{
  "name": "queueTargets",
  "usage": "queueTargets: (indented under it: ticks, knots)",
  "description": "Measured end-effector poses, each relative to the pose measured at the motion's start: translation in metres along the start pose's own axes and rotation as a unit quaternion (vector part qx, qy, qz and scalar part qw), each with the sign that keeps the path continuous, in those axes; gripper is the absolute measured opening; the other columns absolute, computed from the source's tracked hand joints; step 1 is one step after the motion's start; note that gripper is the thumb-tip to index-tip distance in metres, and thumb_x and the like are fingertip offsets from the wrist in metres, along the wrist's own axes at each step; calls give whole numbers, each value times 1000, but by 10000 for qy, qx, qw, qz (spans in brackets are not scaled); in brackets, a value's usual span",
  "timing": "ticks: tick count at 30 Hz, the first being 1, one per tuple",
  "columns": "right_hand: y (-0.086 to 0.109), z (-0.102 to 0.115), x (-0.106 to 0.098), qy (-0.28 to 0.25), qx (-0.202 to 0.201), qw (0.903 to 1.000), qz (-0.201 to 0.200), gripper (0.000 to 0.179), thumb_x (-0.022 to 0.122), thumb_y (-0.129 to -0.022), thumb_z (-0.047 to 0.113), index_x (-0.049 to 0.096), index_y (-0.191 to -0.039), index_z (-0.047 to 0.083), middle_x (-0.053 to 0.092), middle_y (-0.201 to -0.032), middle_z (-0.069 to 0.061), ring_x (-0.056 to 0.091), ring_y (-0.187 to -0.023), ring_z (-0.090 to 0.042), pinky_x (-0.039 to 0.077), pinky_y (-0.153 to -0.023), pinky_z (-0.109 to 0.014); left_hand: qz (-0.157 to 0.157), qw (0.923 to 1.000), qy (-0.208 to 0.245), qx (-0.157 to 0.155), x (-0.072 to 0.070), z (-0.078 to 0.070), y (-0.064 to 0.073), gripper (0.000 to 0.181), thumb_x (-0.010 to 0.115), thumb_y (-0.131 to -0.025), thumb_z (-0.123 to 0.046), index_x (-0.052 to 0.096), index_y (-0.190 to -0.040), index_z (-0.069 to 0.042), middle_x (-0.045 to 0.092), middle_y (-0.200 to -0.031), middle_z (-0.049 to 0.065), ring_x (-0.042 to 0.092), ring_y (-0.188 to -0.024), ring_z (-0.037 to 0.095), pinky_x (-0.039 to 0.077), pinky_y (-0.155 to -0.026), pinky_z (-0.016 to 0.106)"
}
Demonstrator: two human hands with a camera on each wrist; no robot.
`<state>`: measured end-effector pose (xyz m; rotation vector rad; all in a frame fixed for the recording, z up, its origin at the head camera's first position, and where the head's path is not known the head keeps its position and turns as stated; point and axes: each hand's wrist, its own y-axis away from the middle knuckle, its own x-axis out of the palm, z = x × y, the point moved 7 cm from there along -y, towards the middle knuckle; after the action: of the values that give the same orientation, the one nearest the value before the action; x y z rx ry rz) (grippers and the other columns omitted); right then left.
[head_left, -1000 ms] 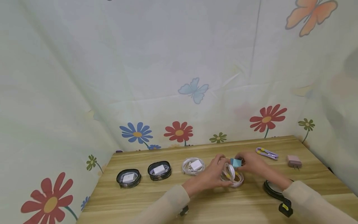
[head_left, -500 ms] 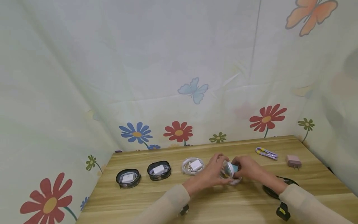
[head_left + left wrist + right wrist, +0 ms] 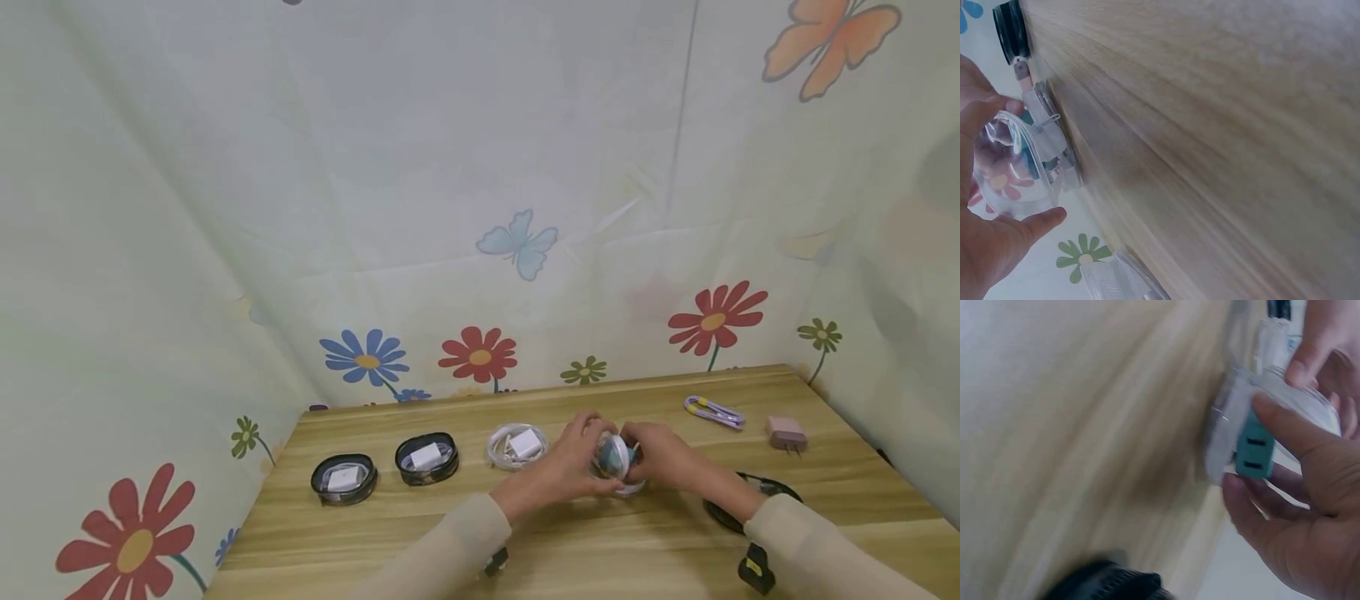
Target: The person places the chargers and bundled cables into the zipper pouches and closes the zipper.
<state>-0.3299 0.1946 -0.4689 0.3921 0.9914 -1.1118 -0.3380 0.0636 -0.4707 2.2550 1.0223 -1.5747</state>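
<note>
My left hand [image 3: 581, 457] grips a clear round plastic part [image 3: 1022, 203] with a whitish rim, tilted up on edge. It looks like the lid of a clear case whose lower part [image 3: 1225, 419] lies on the wooden table. Between thumb and fingers, my right hand [image 3: 662, 454] pinches a teal charger [image 3: 1255, 450], two slots facing its wrist camera. The charger is at the case, beside its lower part; whether it touches the bottom I cannot tell. The fingers and the tilted lid hide most of the case's inside.
Left on the table [image 3: 450, 533] stand two black-rimmed cases [image 3: 343, 479] [image 3: 426, 458] and a clear case [image 3: 517, 446], each with a white charger. At right lie a lilac cable [image 3: 714, 412] and pink charger [image 3: 786, 433]. A black zip case [image 3: 1116, 584] is partly under my right forearm.
The teal charger has moved left and down, from beside the clear case to behind its tilted rim. My right hand has come closer to my left, which has barely moved.
</note>
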Motion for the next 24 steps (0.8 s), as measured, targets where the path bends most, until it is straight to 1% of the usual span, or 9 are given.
queueTargets:
  ticks: [3,5,7,10,12,15,19,22,24]
  knots:
    - [3,2,-5,-219,-92,9993,292,42,90,-74,9,66,-108,0,69,-99,-6,66,-85,-22,56,-68,-29,17,10000,24,34,2,0,0,72,83,-85,-43,42,-141,-25,34,-153,7,42,-137,20,47,-104,31]
    - [5,3,-11,-243,-146,9987,418,45,88,-76,7,66,-114,-2,69,-106,-11,68,-90,-28,58,-72,-34,13,10000,9,52,2,-1,0,72,82,-85,-43,42,-142,-25,33,-154,8,41,-138,21,48,-103,31]
    - [6,4,-18,-211,-189,9985,459,45,86,-78,6,65,-117,-4,69,-111,-17,68,-93,-32,59,-75,-39,13,9999,-64,79,1,-2,0,72,82,-85,-43,42,-143,-25,34,-154,9,41,-139,22,48,-104,32]
    - [8,4,-28,-108,-275,9986,434,43,84,-81,4,64,-118,-6,67,-114,-23,67,-96,-38,59,-77,-44,63,9997,-206,76,1,-4,0,75,81,-86,-44,41,-146,-23,34,-156,11,39,-142,22,47,-105,33]
    - [9,4,-34,28,-315,9988,361,42,83,-82,3,63,-118,-8,66,-115,-26,67,-97,-40,59,-78,-46,147,9994,-311,37,2,-4,-1,77,79,-87,-46,40,-148,-23,33,-158,9,36,-144,21,46,-106,34]
    - [9,4,-43,548,-324,9976,259,42,82,-84,6,64,-119,-7,67,-115,-24,67,-98,-40,58,-79,-47,293,9985,-451,-60,6,-3,-4,78,76,-88,-52,38,-151,-26,31,-160,4,33,-146,18,47,-105,32]
    - [8,3,-48,1177,-118,9925,320,45,80,-88,15,64,-125,-4,66,-122,-22,66,-106,-39,56,-85,-50,416,9973,-603,-105,11,-1,-9,75,71,-89,-58,39,-150,-28,32,-160,-1,36,-144,15,50,-100,29]
    - [9,1,-50,1310,-4,9906,406,50,78,-90,19,61,-131,-5,62,-130,-24,63,-115,-41,54,-92,-53,479,9963,-704,-82,13,-1,-12,73,69,-90,-60,40,-148,-28,32,-160,-1,37,-143,15,51,-98,29]
    - [10,0,-51,1343,-38,9901,409,54,76,-92,20,58,-135,-6,60,-134,-26,61,-119,-43,52,-94,-55,512,9957,-776,-34,15,-1,-14,71,69,-90,-60,41,-147,-29,32,-161,0,36,-144,16,51,-99,30]
